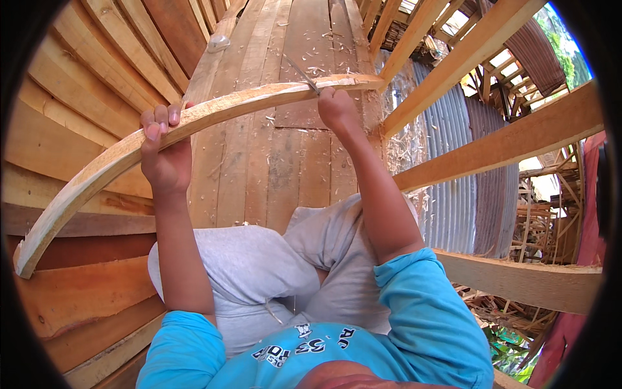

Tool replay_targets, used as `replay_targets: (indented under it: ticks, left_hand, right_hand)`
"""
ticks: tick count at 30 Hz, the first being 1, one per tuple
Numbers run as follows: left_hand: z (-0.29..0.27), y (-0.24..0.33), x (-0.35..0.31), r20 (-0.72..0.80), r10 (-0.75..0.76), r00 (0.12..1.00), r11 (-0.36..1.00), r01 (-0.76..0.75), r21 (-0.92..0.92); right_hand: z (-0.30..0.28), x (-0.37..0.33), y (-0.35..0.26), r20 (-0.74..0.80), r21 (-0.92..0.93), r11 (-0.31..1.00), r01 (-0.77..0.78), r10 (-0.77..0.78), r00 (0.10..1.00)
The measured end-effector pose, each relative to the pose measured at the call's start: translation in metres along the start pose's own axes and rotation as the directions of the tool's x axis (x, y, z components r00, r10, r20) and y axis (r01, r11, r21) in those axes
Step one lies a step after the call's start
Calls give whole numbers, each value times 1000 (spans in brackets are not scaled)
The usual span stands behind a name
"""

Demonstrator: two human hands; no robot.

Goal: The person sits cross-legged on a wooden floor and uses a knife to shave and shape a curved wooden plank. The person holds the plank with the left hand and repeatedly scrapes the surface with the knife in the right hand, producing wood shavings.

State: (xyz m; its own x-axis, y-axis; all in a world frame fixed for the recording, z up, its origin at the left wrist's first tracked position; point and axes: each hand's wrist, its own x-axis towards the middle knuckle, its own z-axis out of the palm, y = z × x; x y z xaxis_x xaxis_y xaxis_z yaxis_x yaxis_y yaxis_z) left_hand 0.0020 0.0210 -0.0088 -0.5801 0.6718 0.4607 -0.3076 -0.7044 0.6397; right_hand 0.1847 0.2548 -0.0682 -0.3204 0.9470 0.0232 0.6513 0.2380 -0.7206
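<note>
Head view: my left hand (166,152) clasps the curved beam (243,102); my right hand (337,107), fisted, grips the knife (300,72); I'd keep strokes shallow.

Readable print shows only on the blue shirt (395,353), across its chest: a dark two-digit number (310,347) in the middle, dark capital letters (272,355) to either side of it, smaller ones among those on the left, and a small dark-and-white emblem (303,330) just above the number.

Woodworking shop, plank floor (256,168) (shavings (316,69) scattered)
</note>
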Motion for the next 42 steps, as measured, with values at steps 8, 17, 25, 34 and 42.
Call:
replay_targets:
  ticks: [8,17,25,34,42]
  left_hand:
    - [1,-3,1,-32,10,999,1000,-11,-26]
    - [2,1,-2,-54,3,999,1000,-3,-1]
    - [-6,-4,-2,-14,33,999,999,-33,-37]
    - [4,-2,1,-10,9,1000,999,-9,-36]
    - [-1,-4,2,0,13,1000,999,-13,-38]
  right_hand:
    - [-7,-17,-16,30,-2,999,-49,49,998]
    - [-7,46,64,74,-200,979,-35,51,996]
    - [12,22,19,70,44,979,-198,194,978]
    - [-13,53,80,108,-315,941,121,-91,990]
    - [22,67,91,185,316,846,-430,389,902]
